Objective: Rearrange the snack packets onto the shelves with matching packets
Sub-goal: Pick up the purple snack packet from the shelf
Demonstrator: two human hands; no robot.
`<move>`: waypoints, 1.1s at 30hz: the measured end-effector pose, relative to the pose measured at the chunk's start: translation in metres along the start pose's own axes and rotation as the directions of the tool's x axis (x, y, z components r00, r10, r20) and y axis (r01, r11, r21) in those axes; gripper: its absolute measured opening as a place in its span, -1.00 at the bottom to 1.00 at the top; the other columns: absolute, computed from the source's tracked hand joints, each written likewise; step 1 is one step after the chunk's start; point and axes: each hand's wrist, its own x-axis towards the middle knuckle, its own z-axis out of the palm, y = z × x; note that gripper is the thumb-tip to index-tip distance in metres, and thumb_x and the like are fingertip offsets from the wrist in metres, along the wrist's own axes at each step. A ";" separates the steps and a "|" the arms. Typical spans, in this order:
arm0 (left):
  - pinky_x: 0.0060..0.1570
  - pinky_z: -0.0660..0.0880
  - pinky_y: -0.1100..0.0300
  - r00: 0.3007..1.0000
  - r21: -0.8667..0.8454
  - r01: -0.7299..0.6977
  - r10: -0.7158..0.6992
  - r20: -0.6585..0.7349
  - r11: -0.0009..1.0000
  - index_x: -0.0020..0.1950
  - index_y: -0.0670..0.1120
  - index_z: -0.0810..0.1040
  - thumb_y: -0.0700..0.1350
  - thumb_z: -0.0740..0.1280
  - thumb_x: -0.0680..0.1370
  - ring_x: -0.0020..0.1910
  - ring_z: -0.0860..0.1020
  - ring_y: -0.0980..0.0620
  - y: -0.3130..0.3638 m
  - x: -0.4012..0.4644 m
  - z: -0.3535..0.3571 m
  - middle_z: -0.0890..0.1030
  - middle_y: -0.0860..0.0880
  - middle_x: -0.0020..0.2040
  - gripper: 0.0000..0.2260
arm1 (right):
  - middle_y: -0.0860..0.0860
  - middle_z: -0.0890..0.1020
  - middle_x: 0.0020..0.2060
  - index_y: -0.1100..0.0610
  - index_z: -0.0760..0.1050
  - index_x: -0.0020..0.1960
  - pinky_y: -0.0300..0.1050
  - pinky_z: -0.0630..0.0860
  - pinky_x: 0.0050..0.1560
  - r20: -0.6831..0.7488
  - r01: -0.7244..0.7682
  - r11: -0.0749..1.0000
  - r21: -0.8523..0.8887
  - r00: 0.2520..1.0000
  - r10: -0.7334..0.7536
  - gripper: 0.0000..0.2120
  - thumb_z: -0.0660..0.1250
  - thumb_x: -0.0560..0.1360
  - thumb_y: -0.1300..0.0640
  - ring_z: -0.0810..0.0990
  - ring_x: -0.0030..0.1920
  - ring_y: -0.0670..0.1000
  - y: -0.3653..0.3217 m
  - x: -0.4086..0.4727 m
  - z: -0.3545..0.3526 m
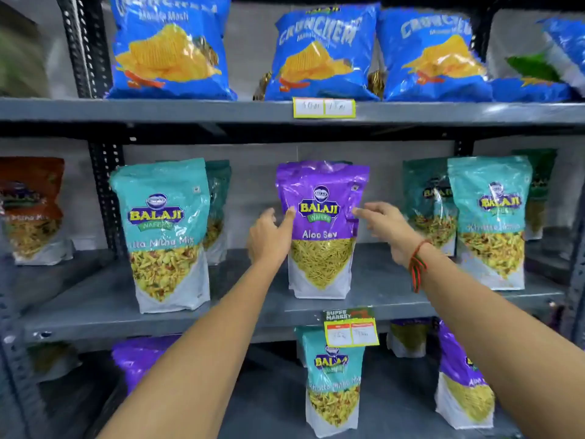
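Observation:
A purple Aloo Sev packet (321, 229) stands upright in the middle of the middle shelf (95, 315), among teal Khatta Mitha Mix packets (166, 236) (489, 223). My left hand (270, 236) is at the purple packet's left edge, its thumb touching the packet and the fingers spread. My right hand (386, 228) reaches toward the packet's right edge with its fingertips just at it, fingers apart. On the lower shelf a teal packet (332, 381) stands between purple packets (463, 378) (139, 359).
Blue Crunchem chip bags (323, 55) fill the top shelf (158, 110). A brown packet (30, 207) stands on the neighbouring rack at the left. Price tags (349, 326) hang on the shelf fronts. Perforated black uprights (104, 191) frame the rack.

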 end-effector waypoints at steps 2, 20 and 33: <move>0.17 0.50 -0.03 1.000 -0.037 0.023 -0.023 0.001 0.999 0.23 -0.06 0.56 0.23 0.28 0.53 0.17 0.59 -0.13 -0.005 0.002 0.012 0.67 -0.07 0.17 -0.56 | -0.06 0.63 -0.13 0.09 0.57 0.13 -0.26 0.42 -0.23 0.093 -0.029 1.000 -0.006 0.995 0.029 -0.78 0.39 0.52 0.04 0.51 -0.20 -0.11 0.011 0.007 0.008; -0.22 0.40 0.17 0.959 -0.214 -0.006 -0.054 -0.276 0.977 -0.24 -0.01 0.58 0.03 0.34 0.54 -0.22 0.58 -0.06 -0.009 -0.019 -0.010 0.59 0.05 -0.31 -0.80 | -0.17 0.70 -0.45 0.15 0.69 -0.10 -0.24 0.62 -0.23 -0.041 0.165 0.979 0.124 0.986 -0.161 -0.94 0.50 0.42 0.21 0.65 -0.37 -0.19 0.016 -0.014 0.046; -0.25 0.43 0.34 0.902 -0.250 -0.099 -0.019 -0.431 0.963 -0.24 -0.02 0.58 -0.05 0.38 0.54 -0.35 0.50 0.27 -0.084 -0.169 -0.113 0.56 0.18 -0.35 -0.84 | -0.05 0.74 -0.29 0.17 0.69 -0.09 -0.06 0.63 -0.04 0.200 0.029 0.968 0.250 0.976 -0.081 -0.92 0.49 0.42 0.27 0.64 -0.12 0.07 0.039 -0.185 0.089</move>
